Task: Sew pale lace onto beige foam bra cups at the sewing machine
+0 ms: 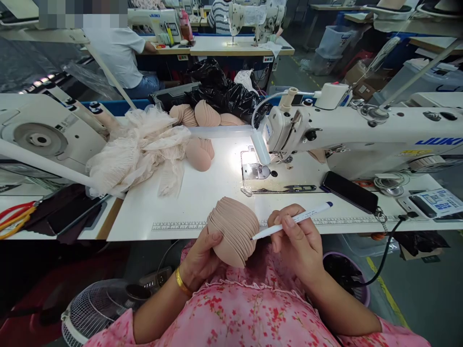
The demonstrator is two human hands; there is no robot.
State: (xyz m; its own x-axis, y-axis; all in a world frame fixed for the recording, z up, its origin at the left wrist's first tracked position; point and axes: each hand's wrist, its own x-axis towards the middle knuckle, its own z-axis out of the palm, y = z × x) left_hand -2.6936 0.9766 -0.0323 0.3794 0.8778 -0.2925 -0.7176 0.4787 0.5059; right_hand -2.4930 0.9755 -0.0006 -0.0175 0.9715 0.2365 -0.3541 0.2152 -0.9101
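Observation:
A fanned stack of beige bra cups (233, 231) rests in my left hand (204, 250), the thumb pressed on its near left side. My right hand (298, 241) pinches a white marker pen (294, 219), whose tip meets or nearly meets the right edge of the stack. The pen's dark blue end points up and to the right. Both hands are at the front edge of the white sewing table (141, 212). Further back on the tabletop lie more beige cups (199, 154), beside a heap of cream lace fabric (141, 144).
A JUKI sewing machine (343, 130) with a lit lamp stands right of centre. A black phone (349, 192) lies before it. Scissors (16, 217) and dark cloth are at left. Black plastic bags (227, 91) lie behind the table. Another person (115, 58) sits beyond.

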